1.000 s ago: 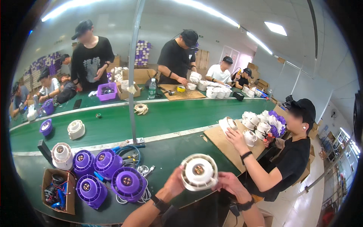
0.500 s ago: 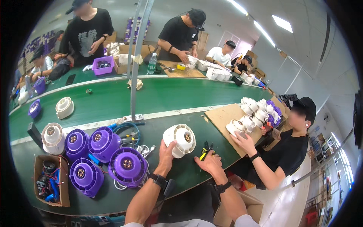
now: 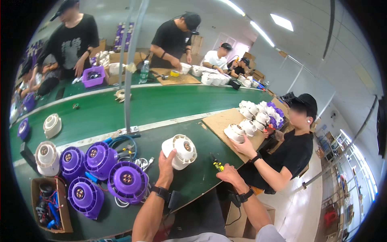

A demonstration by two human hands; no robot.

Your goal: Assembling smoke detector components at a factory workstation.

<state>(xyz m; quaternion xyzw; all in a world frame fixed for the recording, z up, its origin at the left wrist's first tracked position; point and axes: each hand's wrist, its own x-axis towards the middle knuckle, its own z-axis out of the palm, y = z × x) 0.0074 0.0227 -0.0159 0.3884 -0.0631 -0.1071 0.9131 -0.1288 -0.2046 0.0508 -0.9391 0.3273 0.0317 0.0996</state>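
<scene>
A white round plastic motor housing (image 3: 180, 152), with a ring of copper-coloured contacts in its centre, is tilted up off the green table. My left hand (image 3: 166, 163) grips it by its left side, thumb on the near edge. My right hand (image 3: 229, 174) is closed round the handles of yellow-and-black pliers (image 3: 217, 164), whose dark tip points up and away from me. Left of my hands stand several purple housings (image 3: 128, 178) of similar shape, plus another white housing (image 3: 47, 158) beyond them.
An open carton (image 3: 61, 201) of motors and blue parts stands at the near left. White cables (image 3: 143, 163) and a blue cord lie behind the purple housings. A metal post (image 3: 127, 92) rises by the green conveyor (image 3: 169, 98). At right, a co-worker (image 3: 278, 157) handles white housings on cardboard.
My view has swung to the right, so the bench sits further left in the picture. Both hands keep their holds; the pliers stick out further from my right hand.
</scene>
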